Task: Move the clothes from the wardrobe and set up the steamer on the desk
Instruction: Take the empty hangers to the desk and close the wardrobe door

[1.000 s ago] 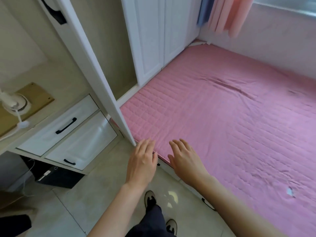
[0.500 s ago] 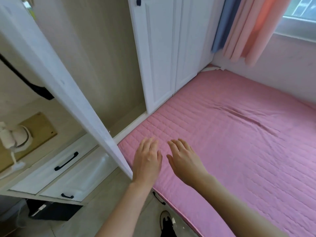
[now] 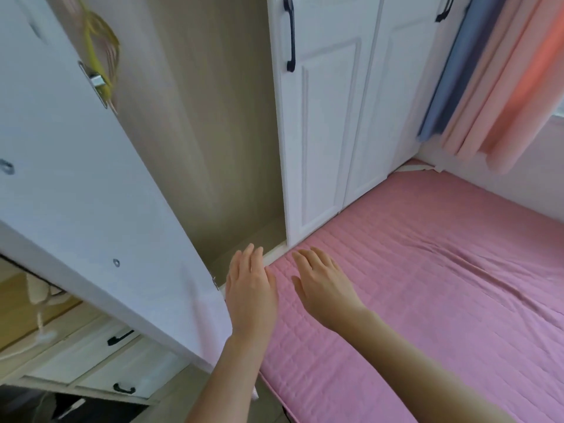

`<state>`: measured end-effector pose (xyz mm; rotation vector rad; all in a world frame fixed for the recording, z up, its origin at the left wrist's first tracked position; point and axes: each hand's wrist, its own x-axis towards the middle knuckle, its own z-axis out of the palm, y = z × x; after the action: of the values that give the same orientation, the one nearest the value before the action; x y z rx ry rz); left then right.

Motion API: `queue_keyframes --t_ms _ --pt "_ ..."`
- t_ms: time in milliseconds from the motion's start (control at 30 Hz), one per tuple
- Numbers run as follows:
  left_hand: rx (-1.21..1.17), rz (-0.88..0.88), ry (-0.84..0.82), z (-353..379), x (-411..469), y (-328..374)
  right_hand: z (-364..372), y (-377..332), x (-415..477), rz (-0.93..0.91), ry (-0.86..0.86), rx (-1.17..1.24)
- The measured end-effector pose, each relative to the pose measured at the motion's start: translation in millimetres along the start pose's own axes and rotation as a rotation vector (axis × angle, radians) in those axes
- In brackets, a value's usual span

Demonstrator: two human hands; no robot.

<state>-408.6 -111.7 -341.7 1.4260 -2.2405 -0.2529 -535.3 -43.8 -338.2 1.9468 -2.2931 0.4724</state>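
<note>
Hovering side by side, palms down, the left hand (image 3: pixel 251 288) and right hand (image 3: pixel 323 288) hold nothing — fingers straight and close together. Wardrobe (image 3: pixel 213 148) stands open at 12 o'clock, its door (image 3: pixel 76 193) swung out at 9 — a yellow hanger (image 3: pixel 94 56) at 11, the pink bed (image 3: pixel 427 285) at 3.

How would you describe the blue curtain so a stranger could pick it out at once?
Find the white wardrobe beside the pink bed. Past its last closed door, curtains hang in the corner. The blue curtain hangs nearest that door, the only blue one beside pink and orange panels.
</note>
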Motion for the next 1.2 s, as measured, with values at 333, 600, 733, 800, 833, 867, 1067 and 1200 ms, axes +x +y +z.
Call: queue_keyframes --t_ms 333,600,733,800,833,867,1067,1200 --pt "-0.057 -0.139 0.185 -13 72 6 -13 1 74 -0.102 0.089 0.003" --pt "-0.025 -0.309 0.250 -22 158 9 -25 14 162 -0.189 0.095 0.018" --pt "0.022 -0.332 0.310 -34 207 11 -32 16 214 -0.269 0.107 -0.007" --pt "0.057 -0.333 0.340 -42 231 8 -38 14 240 -0.307 0.111 0.007" --pt "0.074 -0.332 0.358 -47 242 7 -41 12 254 -0.327 0.109 0.022" --pt "0.093 -0.327 0.379 -53 253 4 -45 9 266 -0.346 0.103 0.035" --pt "0.247 -0.223 0.506 -84 311 -5 -62 -5 341 -0.400 0.078 0.144" --pt "0.372 -0.164 0.517 -118 349 -13 -72 -14 379 -0.391 0.060 0.187"
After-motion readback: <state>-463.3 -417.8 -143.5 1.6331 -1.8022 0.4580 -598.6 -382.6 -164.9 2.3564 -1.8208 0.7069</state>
